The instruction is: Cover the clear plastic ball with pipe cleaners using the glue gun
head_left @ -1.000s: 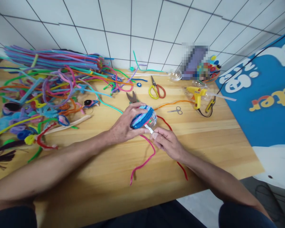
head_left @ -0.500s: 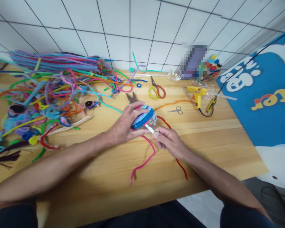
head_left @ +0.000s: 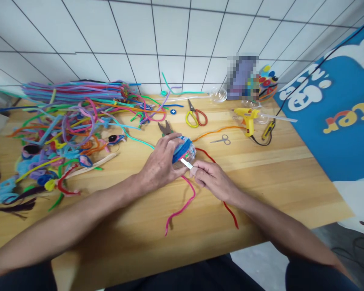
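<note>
Table (head_left: 261, 173): pale wood, smooth, low sheen. Pipe cleaners (head_left: 75, 92): fuzzy, matt. Glue gun (head_left: 248, 117): yellow plastic. Small scissors (head_left: 224, 140): grey metal.

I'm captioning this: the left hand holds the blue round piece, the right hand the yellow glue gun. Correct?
Not the glue gun: the head view shows it lying on the table, while the right hand holds a slim, pale tool. The left hand does hold the blue round piece.

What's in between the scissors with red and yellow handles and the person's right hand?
Two fuzzy stems: an orange stem by the scissors, then a red stem closer to the right hand. The head view shows both.
</note>
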Demonstrator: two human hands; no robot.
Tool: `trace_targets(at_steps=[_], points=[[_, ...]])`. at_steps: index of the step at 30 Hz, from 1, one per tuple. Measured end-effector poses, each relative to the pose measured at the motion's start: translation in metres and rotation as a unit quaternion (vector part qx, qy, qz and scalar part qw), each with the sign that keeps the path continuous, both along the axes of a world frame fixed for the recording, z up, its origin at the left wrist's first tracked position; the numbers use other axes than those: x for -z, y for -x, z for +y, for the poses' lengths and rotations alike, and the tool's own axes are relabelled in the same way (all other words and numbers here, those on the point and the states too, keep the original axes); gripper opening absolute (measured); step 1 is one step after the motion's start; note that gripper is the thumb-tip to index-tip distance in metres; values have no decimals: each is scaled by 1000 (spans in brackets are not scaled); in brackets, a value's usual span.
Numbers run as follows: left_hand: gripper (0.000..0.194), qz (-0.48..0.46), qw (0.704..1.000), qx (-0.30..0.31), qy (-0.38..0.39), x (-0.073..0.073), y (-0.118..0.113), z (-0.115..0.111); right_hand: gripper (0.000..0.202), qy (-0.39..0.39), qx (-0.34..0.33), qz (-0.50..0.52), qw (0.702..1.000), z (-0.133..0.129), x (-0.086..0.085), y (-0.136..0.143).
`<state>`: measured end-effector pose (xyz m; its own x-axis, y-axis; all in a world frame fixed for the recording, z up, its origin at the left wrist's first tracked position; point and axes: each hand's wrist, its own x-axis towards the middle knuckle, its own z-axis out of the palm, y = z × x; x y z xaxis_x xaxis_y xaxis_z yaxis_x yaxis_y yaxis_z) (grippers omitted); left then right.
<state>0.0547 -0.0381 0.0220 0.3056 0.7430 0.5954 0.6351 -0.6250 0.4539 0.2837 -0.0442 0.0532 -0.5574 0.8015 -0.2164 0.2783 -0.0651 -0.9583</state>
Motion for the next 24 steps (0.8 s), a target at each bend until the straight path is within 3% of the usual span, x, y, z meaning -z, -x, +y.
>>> trace_targets(at_steps=[7,17,24], points=[[77,-37,999,5,-5,6,2,-3,38,21,10,57,998,-7,15,8],[80,-34,999,12,-6,9,4,-3,38,-85,23,-28,996,-10,10,6],[80,-45,999,19,-4,11,4,-3,39,-64,27,-12,997,-7,14,5]])
